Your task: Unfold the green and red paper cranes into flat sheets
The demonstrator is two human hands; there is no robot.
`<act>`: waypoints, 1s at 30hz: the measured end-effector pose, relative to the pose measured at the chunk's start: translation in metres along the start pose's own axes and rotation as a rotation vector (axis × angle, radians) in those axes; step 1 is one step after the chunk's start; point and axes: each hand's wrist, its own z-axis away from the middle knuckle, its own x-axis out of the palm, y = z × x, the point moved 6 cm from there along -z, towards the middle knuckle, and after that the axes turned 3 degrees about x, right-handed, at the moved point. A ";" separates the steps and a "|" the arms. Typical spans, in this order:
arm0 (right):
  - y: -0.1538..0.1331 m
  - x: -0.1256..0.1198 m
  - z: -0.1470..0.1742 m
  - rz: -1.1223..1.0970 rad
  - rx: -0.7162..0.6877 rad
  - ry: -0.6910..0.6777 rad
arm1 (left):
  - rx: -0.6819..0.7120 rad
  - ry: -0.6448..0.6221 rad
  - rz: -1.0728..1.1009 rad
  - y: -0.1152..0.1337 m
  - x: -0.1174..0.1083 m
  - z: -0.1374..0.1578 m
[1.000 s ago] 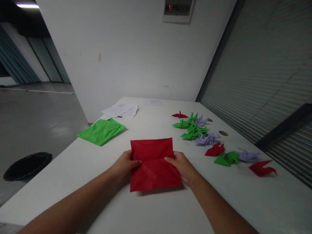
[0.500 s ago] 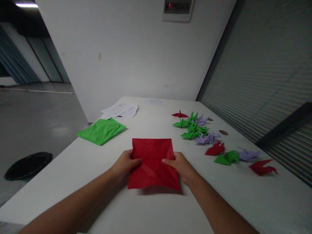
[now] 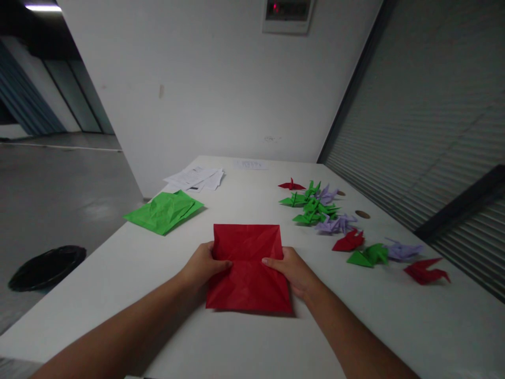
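Observation:
A square sheet of red paper (image 3: 248,287) with faint creases is held just over the table in front of me. My left hand (image 3: 205,266) grips its left edge, the thumb lying on top and the fingers hidden beneath. On the right edge my right hand (image 3: 291,268) has the same hold, thumb on the upper face. Both hands are closed on the sheet. To the right lie several folded paper cranes, among them a red crane (image 3: 426,271), a green crane (image 3: 369,256) and a purple crane (image 3: 403,250).
Green paper sheets (image 3: 163,211) lie at the table's left edge, with white printed papers (image 3: 195,178) behind them. More cranes (image 3: 315,208) cluster toward the back right, near round holes in the white table (image 3: 244,347). A black-lined bin (image 3: 47,268) stands on the floor at left.
The near edge of the red paper has dropped slightly toward the table, so the sheet looks flatter. Both hands keep their hold almost in place.

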 end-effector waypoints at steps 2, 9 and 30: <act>0.000 0.001 0.001 -0.007 0.001 0.002 | 0.003 0.000 -0.008 0.002 0.001 0.001; 0.001 -0.003 -0.002 0.004 0.001 0.010 | 0.009 -0.036 0.161 0.007 0.004 0.002; 0.000 -0.014 -0.008 -0.076 -0.192 0.229 | -0.084 -0.025 0.161 0.006 0.000 0.006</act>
